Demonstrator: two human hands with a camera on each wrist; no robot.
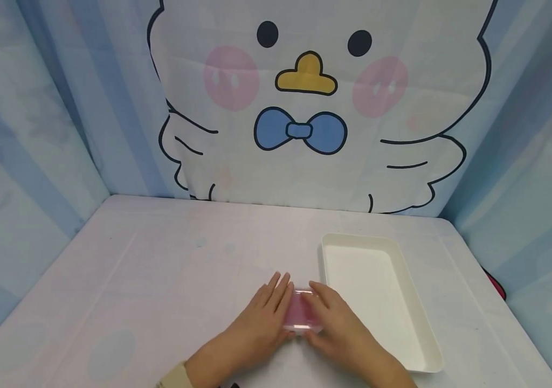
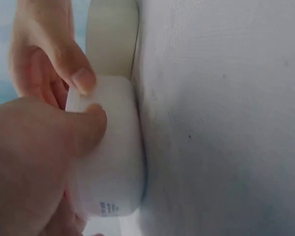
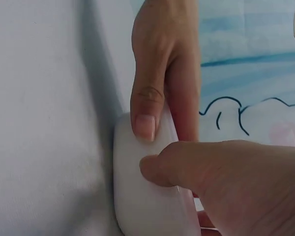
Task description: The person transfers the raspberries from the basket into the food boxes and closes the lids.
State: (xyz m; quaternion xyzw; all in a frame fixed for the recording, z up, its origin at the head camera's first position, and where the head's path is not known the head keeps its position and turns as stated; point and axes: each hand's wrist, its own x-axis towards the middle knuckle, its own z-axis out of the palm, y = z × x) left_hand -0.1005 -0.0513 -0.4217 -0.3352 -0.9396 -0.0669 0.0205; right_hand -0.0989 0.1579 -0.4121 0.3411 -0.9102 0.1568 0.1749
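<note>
A small white plastic box with a clear pinkish lid (image 1: 299,313) sits on the table, between both hands. My left hand (image 1: 262,322) grips its left side, long fingers reaching along the lid and thumb against the near wall. From the right, my right hand (image 1: 341,328) holds it with bent fingers over the lid and thumb on the same wall. In the left wrist view, both thumbs press the white wall of the box (image 2: 118,162), and small dark print shows near one end. The right wrist view shows the thumbs close together on the box (image 3: 142,206); its contents cannot be made out.
A shallow white rectangular tray (image 1: 378,291) lies just right of the box, near my right forearm. Pale cloth covers the table (image 1: 159,269). A curtain with a cartoon bird (image 1: 300,178) hangs along the far edge, and blue-white curtains flank both sides.
</note>
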